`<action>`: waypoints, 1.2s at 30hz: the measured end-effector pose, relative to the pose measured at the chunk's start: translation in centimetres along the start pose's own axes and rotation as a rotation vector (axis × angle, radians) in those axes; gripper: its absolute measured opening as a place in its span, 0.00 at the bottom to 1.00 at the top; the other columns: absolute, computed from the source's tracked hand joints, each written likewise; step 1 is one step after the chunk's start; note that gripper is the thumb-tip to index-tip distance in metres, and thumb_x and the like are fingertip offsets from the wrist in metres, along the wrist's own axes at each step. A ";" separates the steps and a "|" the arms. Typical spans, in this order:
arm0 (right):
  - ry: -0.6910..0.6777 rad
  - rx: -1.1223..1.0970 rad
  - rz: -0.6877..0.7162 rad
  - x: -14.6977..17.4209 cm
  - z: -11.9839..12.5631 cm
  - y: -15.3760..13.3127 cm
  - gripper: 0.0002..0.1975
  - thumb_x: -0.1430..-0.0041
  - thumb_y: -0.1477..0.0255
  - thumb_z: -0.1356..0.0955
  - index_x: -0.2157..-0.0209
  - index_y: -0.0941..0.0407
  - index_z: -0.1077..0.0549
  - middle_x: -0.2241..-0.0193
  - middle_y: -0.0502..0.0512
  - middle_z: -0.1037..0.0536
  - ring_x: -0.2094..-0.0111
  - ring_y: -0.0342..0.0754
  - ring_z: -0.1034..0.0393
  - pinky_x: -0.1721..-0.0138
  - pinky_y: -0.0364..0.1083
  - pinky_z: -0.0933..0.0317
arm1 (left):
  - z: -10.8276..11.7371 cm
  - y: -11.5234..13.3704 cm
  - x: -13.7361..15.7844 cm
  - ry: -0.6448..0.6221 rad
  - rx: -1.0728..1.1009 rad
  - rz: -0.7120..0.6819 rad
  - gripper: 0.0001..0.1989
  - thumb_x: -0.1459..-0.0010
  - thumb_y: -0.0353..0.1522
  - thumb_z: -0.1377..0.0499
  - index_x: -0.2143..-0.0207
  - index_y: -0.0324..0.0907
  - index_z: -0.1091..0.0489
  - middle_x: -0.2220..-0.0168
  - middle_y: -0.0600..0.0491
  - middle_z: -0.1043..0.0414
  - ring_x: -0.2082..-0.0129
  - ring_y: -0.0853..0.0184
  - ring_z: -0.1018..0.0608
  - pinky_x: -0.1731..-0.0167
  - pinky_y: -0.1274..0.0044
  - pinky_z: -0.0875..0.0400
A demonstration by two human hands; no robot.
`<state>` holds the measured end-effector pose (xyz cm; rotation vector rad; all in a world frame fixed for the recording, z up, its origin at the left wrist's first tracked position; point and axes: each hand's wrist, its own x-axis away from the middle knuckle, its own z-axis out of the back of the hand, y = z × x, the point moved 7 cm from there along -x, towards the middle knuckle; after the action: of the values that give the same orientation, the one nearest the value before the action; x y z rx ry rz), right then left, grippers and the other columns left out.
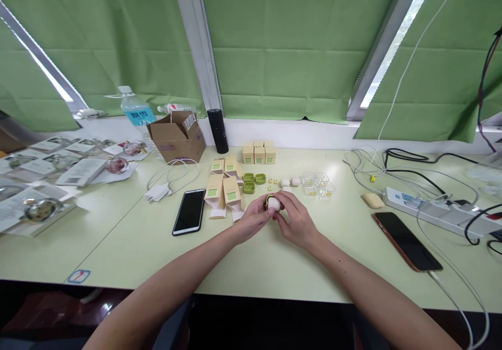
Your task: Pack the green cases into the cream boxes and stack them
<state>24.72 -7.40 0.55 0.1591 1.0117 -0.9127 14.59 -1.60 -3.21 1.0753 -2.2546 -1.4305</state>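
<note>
My left hand point(252, 217) and my right hand point(297, 221) meet above the table, fingers closed around a small green cup point(267, 202). A whitish rounded piece point(274, 204) sits in or against this cup; how deep it sits I cannot tell. Just beyond my fingers lie several similar white pieces point(295, 181) and some tiny yellow parts point(270, 188). Green square cups point(249, 188) stand to the left of these. Clear plastic covers point(318, 183) are grouped to the right. Opened beige boxes point(232, 193) lie left of my left hand.
Closed beige boxes point(259, 155) stand near the wall by a black bottle point(217, 131) and a cardboard carton point(177, 136). Phones lie left point(189, 212) and right point(408, 241). A power strip point(427, 211) with cables occupies the right; packaged goods point(55, 167) cover the left.
</note>
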 end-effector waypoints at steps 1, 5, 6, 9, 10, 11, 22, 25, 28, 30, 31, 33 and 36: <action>0.003 -0.002 -0.001 0.0 0.0 0.0 0.25 0.34 0.77 0.35 0.36 0.54 0.37 0.48 0.66 0.25 0.45 0.58 0.27 0.47 0.60 0.25 | 0.0 0.0 0.0 -0.005 -0.002 -0.003 0.26 0.47 0.39 0.27 0.48 0.40 0.26 0.53 0.45 0.28 0.55 0.64 0.28 0.57 0.76 0.33; 0.001 -0.014 -0.014 -0.1 0.1 0.0 0.26 0.35 0.77 0.36 0.36 0.53 0.37 0.48 0.65 0.25 0.45 0.58 0.28 0.46 0.60 0.25 | 0.0 0.1 0.0 -0.018 -0.007 -0.004 0.25 0.46 0.36 0.27 0.47 0.41 0.26 0.52 0.45 0.28 0.54 0.63 0.27 0.56 0.75 0.33; -0.001 -0.019 -0.017 -0.1 0.1 0.1 0.26 0.35 0.77 0.36 0.36 0.53 0.38 0.48 0.65 0.25 0.45 0.58 0.28 0.46 0.60 0.25 | 0.0 0.1 0.1 -0.027 -0.002 -0.003 0.26 0.46 0.35 0.28 0.46 0.41 0.26 0.51 0.44 0.28 0.53 0.63 0.27 0.56 0.75 0.33; -0.007 -0.030 -0.031 -0.1 0.1 0.1 0.25 0.35 0.77 0.36 0.37 0.52 0.37 0.48 0.64 0.25 0.44 0.58 0.28 0.46 0.61 0.26 | -0.1 0.1 0.1 -0.069 0.026 -0.001 0.27 0.47 0.32 0.28 0.45 0.40 0.27 0.50 0.44 0.28 0.52 0.61 0.27 0.54 0.74 0.32; -0.009 -0.033 -0.039 -0.1 0.1 0.2 0.25 0.35 0.77 0.36 0.37 0.52 0.37 0.48 0.64 0.25 0.44 0.58 0.28 0.45 0.60 0.26 | -0.2 0.1 0.1 -0.078 0.038 0.001 0.28 0.48 0.32 0.27 0.45 0.40 0.27 0.50 0.43 0.27 0.52 0.61 0.27 0.55 0.74 0.32; -0.009 -0.038 -0.047 -0.1 0.1 0.3 0.24 0.35 0.77 0.36 0.38 0.52 0.36 0.47 0.64 0.26 0.44 0.58 0.28 0.45 0.60 0.26 | -0.2 0.1 0.0 -0.080 0.053 0.002 0.28 0.48 0.32 0.28 0.45 0.40 0.27 0.51 0.43 0.27 0.53 0.61 0.27 0.56 0.74 0.32; -0.004 -0.067 -0.169 -0.1 0.0 1.5 0.24 0.35 0.76 0.34 0.39 0.51 0.36 0.47 0.63 0.29 0.50 0.56 0.26 0.52 0.57 0.24 | 0.6 0.1 -0.2 0.017 0.112 -0.010 0.22 0.40 0.34 0.32 0.44 0.40 0.26 0.48 0.42 0.25 0.50 0.59 0.25 0.53 0.72 0.32; -0.024 -0.049 -0.207 -0.1 0.1 2.0 0.27 0.36 0.75 0.33 0.37 0.51 0.39 0.46 0.63 0.30 0.60 0.51 0.26 0.60 0.54 0.23 | 1.4 0.3 -0.2 0.087 0.108 -0.051 0.22 0.41 0.33 0.31 0.45 0.41 0.26 0.50 0.44 0.25 0.55 0.63 0.24 0.55 0.73 0.31; -0.026 0.077 -0.244 -0.4 0.9 3.2 0.24 0.38 0.76 0.33 0.41 0.52 0.34 0.52 0.60 0.27 0.62 0.52 0.26 0.64 0.52 0.26 | 2.5 0.6 -0.3 0.162 0.095 -0.088 0.20 0.41 0.33 0.31 0.47 0.40 0.25 0.54 0.46 0.25 0.61 0.67 0.26 0.58 0.75 0.31; -0.007 0.239 -0.245 -0.7 2.0 4.3 0.17 0.39 0.77 0.33 0.48 0.53 0.28 0.56 0.59 0.25 0.61 0.54 0.27 0.65 0.51 0.29 | 3.1 0.8 -0.4 0.207 0.096 -0.120 0.18 0.41 0.32 0.32 0.49 0.40 0.24 0.54 0.47 0.25 0.60 0.67 0.26 0.59 0.75 0.31; 0.004 0.331 -0.244 -1.0 2.7 5.0 0.14 0.39 0.78 0.33 0.52 0.53 0.26 0.58 0.59 0.24 0.60 0.55 0.28 0.65 0.51 0.31 | 3.4 0.9 -0.4 0.229 0.097 -0.134 0.17 0.42 0.32 0.31 0.50 0.41 0.24 0.53 0.47 0.25 0.60 0.67 0.25 0.59 0.75 0.31; 0.012 0.504 -0.265 -1.3 4.2 6.6 0.12 0.42 0.80 0.33 0.58 0.54 0.24 0.61 0.60 0.23 0.60 0.56 0.30 0.63 0.53 0.33 | 3.8 1.0 -0.4 0.262 0.100 -0.153 0.17 0.42 0.32 0.31 0.50 0.41 0.24 0.52 0.47 0.26 0.59 0.67 0.25 0.59 0.75 0.31; 0.001 0.678 -0.380 -1.4 6.5 9.5 0.13 0.46 0.82 0.32 0.61 0.56 0.21 0.61 0.63 0.23 0.58 0.60 0.33 0.61 0.55 0.37 | 3.9 1.0 -0.3 0.277 0.097 -0.163 0.18 0.42 0.32 0.32 0.49 0.42 0.25 0.53 0.47 0.26 0.59 0.66 0.25 0.58 0.74 0.31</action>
<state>35.59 -3.88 2.62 0.5468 0.7076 -1.5852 12.13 1.45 -4.15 1.4207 -2.0967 -1.1537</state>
